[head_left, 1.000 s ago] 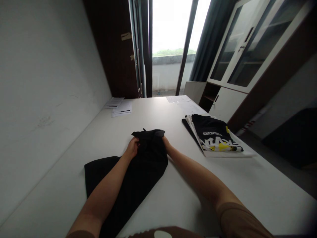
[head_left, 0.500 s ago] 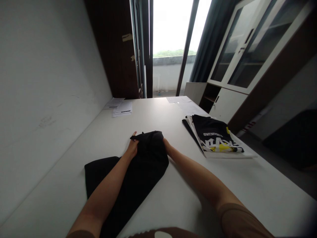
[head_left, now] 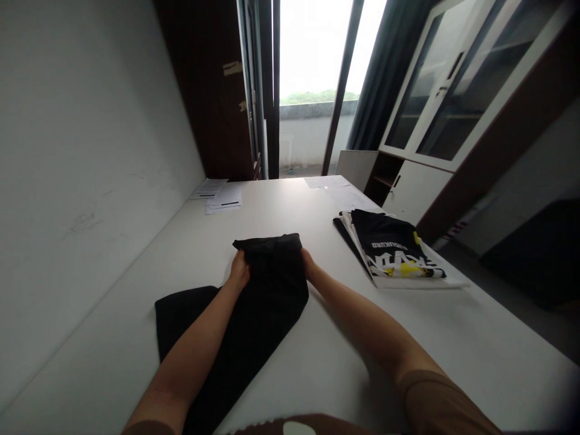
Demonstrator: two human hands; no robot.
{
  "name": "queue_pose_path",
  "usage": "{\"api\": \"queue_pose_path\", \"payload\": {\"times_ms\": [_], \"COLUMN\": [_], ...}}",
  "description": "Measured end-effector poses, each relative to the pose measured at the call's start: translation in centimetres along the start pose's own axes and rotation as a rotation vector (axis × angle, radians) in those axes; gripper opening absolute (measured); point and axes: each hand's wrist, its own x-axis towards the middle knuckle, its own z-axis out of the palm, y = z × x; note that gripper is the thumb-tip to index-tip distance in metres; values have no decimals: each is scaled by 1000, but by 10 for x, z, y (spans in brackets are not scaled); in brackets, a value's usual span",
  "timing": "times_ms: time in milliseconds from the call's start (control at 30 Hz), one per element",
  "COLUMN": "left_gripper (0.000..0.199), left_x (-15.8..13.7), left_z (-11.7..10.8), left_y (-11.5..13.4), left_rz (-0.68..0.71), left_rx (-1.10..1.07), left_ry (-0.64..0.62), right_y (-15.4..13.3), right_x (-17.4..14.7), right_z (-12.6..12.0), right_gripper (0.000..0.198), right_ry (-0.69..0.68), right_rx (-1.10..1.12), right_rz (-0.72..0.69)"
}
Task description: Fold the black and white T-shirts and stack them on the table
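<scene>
A pair of black trousers (head_left: 272,302) lies on the white table, its waistband end toward the far side and its legs spreading toward me and to the left. My left hand (head_left: 240,269) grips the left edge just below the waistband, fingers partly hidden by the cloth. On the opposite edge, my right hand (head_left: 309,264) is closed on the fabric, with its fingertips tucked behind it. The top edge between both hands is stretched fairly straight and slightly raised. My left forearm crosses over part of one leg.
A stack of folded clothes (head_left: 394,248), topped by a black piece with white and yellow print, sits to the right on the table (head_left: 290,205). Papers (head_left: 225,196) lie at the far left, more sheets (head_left: 338,187) at the far right. A wall (head_left: 90,181) borders the left side.
The waistband has been pulled out straighter and flatter, moving slightly away from me. My left thumb, earlier visible above the cloth, has shifted below the top edge. The clothes stack stays put.
</scene>
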Motion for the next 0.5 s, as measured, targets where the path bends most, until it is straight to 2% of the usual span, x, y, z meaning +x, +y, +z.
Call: {"api": "queue_pose_path", "payload": {"times_ms": [100, 233, 333, 500], "left_gripper": [24, 33, 35, 41], "left_x": [2, 4, 4, 2], "left_z": [-1, -7, -10, -7], "left_y": [6, 17, 23, 25], "left_rz": [-11, -87, -77, -50], "left_rx": [-73, -87, -76, -16], "left_ry": [39, 113, 144, 43], "right_y": [0, -2, -5, -5], "right_x": [3, 8, 9, 10], "right_z": [0, -2, -6, -13], "right_gripper": [34, 28, 24, 23], "right_ry": [42, 67, 78, 98], "right_rx": [36, 5, -47, -154], "right_rz": [-11, -130, -181, -191]}}
